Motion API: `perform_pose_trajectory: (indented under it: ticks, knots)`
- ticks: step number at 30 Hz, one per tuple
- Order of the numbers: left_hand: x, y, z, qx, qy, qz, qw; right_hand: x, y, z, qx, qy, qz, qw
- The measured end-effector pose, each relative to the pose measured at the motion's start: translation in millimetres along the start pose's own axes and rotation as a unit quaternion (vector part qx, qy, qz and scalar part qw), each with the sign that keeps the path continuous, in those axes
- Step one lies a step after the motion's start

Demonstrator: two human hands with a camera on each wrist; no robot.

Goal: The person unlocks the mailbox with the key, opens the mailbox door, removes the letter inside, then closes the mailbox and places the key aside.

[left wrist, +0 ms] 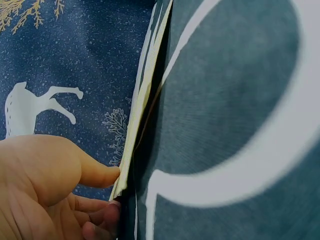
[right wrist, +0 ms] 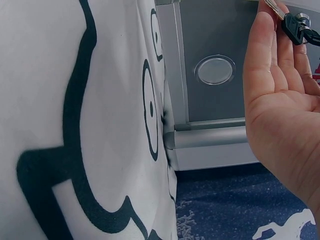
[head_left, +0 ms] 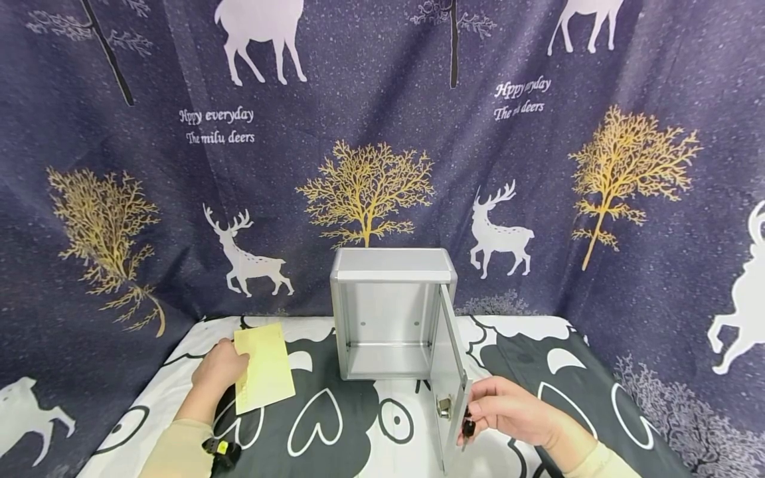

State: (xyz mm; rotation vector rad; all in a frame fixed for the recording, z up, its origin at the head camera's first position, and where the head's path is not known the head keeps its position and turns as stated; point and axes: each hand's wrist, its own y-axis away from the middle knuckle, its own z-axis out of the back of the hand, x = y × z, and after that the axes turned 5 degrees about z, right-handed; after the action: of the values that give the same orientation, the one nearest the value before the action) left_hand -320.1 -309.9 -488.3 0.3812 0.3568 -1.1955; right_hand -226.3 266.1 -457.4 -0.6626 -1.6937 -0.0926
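Note:
My left hand [head_left: 220, 364] pinches a flat yellow envelope [head_left: 265, 368] by its left edge. In the left wrist view the envelope [left wrist: 137, 110] appears edge-on, thumb on one side and fingers on the other. A small grey metal cabinet [head_left: 393, 264] stands with its door [head_left: 448, 358] swung out toward me. At the door's outer face, my right hand [head_left: 508, 408] has its fingers beside a bunch of keys [head_left: 469, 425]. In the right wrist view the fingers are fairly straight, with the keys [right wrist: 294, 29] across their tips and the thumb hidden.
A lock body [head_left: 444, 407] sits on the door's inner face. The cabinet's inside shows two small holes and bare walls. A round window [right wrist: 215, 70] marks the door's outside. A patterned black-and-white cloth [head_left: 317, 425] covers the table, and a deer-print curtain [head_left: 382, 113] hangs behind.

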Motion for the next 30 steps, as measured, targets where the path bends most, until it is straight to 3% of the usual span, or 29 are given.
perform_pose_trajectory:
  ticks: [7,12,23,30]
  knots:
    - [-0.1,0.4,0.1,0.000,-0.018,0.004,0.9998,-1,0,0,0.005,-0.005,0.005,1.000]
    - [-2.9,-0.9,0.3,-0.022,-0.021,0.002,0.9995,-2,0,0,0.008,-0.006,0.011,1.000]
    - [-14.9,0.5,1.3,-0.108,0.051,-0.008,0.9929,2,-1,-2,0.001,0.001,0.000,1.000]
    - [-30.0,7.5,2.4,-0.160,0.070,-0.059,0.9828,2,-1,-2,0.001,-0.001,0.001,1.000]
